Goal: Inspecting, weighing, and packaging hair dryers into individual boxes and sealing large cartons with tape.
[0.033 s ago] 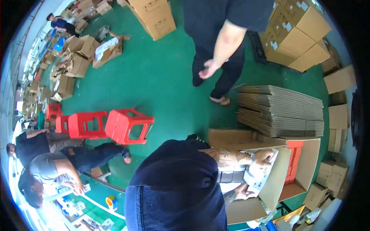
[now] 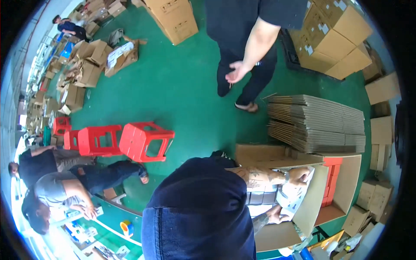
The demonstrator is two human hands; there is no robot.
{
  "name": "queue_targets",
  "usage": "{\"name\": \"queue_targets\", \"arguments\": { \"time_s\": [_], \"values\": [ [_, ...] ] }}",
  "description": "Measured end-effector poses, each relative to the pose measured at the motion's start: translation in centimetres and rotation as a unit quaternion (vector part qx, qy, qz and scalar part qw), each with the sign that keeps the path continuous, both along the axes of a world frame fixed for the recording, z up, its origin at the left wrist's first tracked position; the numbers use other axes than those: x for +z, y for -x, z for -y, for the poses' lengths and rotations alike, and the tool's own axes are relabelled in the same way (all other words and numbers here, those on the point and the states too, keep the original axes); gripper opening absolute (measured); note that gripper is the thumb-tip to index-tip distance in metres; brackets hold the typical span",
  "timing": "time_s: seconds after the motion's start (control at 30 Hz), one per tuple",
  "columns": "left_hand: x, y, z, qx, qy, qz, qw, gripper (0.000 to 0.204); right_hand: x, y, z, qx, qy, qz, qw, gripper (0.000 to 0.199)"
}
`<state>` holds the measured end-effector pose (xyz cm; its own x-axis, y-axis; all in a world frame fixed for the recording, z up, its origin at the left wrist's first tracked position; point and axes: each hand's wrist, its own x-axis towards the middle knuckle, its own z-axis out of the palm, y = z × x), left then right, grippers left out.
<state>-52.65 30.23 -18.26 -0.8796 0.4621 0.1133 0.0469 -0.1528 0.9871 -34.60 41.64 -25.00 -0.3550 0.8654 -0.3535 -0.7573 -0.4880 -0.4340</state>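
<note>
My left hand [image 2: 299, 176], with a watch at the wrist and a tattooed forearm behind it, curls over the upper end of a white sheet [image 2: 291, 198] that bears dark print. At the sheet's lower edge, my right hand [image 2: 274, 214] grips it with thumb and fingers. The sheet lies tilted inside an open brown carton [image 2: 277, 239], against its raised flap. Dark grey packs [image 2: 262, 198] sit in rows beside the sheet, partly covered by my arms. My dark blue sleeve and shoulder fill the lower middle and hide both elbows.
Another carton [image 2: 352, 184] with red boxes [image 2: 331, 180] adjoins on the right. Behind stands a stack of flattened cartons [image 2: 316, 123]. A person in black [image 2: 247, 56] stands beyond it. Red stools [image 2: 145, 142] and co-workers at a bench [image 2: 67, 190] are on the left.
The standing person's hand has shifted slightly and its fingers are more spread. My hands stay on the white sheet almost unmoved.
</note>
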Motion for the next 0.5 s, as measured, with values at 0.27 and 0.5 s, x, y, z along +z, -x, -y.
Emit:
{"name": "queue_targets", "arguments": {
  "time_s": [0.27, 0.5],
  "values": [
    [-8.4, 5.8, -4.6, -0.117, 0.113, 0.007, 0.987, 0.007, 4.7, 2.7, 5.4, 0.09, 0.028, 0.203, 0.975, 0.05],
    [4.4, 2.9, -1.6, -0.2, 0.318, -0.01, 0.927, 0.023, 11.7, 1.1, 8.0, 0.102, 0.086, 0.159, 0.978, 0.048]
  ]
}}
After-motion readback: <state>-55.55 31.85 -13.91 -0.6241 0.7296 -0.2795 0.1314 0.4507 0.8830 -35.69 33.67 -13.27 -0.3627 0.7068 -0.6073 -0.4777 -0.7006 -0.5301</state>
